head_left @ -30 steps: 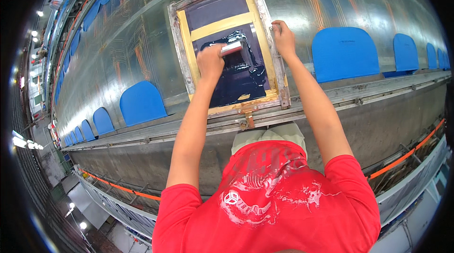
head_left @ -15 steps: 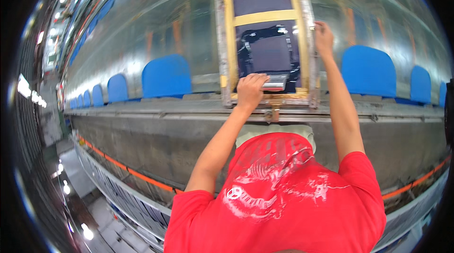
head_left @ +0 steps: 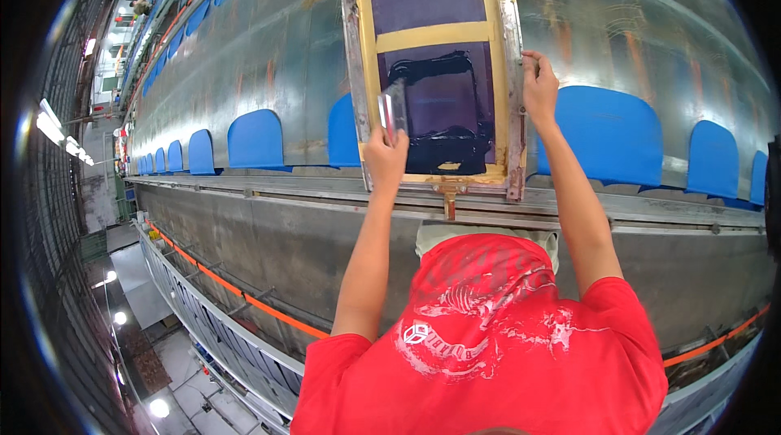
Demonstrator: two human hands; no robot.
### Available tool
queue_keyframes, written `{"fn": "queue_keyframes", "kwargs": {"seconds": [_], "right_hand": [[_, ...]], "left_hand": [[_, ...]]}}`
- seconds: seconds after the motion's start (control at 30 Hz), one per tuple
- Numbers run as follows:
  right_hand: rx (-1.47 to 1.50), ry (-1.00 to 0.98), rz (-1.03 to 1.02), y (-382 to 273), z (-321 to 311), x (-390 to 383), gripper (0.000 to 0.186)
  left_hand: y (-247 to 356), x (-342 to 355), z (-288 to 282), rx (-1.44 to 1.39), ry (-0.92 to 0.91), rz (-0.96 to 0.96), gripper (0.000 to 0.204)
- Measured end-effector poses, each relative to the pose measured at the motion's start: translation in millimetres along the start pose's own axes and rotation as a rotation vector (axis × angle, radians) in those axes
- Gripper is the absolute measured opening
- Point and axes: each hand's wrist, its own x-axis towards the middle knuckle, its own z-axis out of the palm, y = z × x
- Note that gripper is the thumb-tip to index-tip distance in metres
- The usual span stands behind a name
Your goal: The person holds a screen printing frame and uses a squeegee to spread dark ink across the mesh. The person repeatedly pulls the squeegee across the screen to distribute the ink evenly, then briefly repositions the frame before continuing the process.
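A screen printing frame [head_left: 514, 69] with a worn rim lies on the long table in front of me. Its mesh is bordered by yellow tape [head_left: 431, 36], and dark wet ink [head_left: 451, 154] is spread over the lower window. My left hand [head_left: 386, 154] is closed around a squeegee [head_left: 390, 113], held steeply on end over the left part of the mesh. Whether its edge touches the mesh I cannot tell. My right hand [head_left: 538, 91] grips the frame's right rim, fingers curled on its edge. A metal bracket [head_left: 450, 201] sits at the frame's near edge.
Rounded blue flat pieces [head_left: 598, 138] lie in a row along the shiny table [head_left: 301, 69], some beside the frame. A metal rail [head_left: 317, 191] runs along the near edge. An orange strip [head_left: 244, 297] and a grey railing [head_left: 203, 329] stand lower left.
The squeegee has gone from lying crosswise at the screen's near end to standing steeply at the left. The frame's place against the blue pieces differs; one now shows at its left edge.
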Motion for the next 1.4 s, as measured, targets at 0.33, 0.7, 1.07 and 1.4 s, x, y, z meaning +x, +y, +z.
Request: {"fn": "queue_keyframes", "kwargs": {"seconds": [0.33,0.7,1.07,1.4], "right_hand": [[0.060,0.058,-0.039,-11.8,97.8,-44.7,0.021],[-0.082,-0.001,0.017,-16.5,125.8,-40.7,0.020],[-0.111,0.001,0.165,3.9,144.2,-39.1,0.021],[-0.127,-0.017,0.168,11.9,142.0,-35.5,0.020]], "left_hand": [[-56.7,98.7,-28.8,0.317,-0.095,0.030,0.033],[-95.7,37.5,-28.5,0.304,-0.351,0.665,0.049],[-118.0,75.4,-43.2,0.101,-0.380,0.517,0.030],[-90.0,171.6,19.5,0.307,-0.274,0.659,0.029]]}}
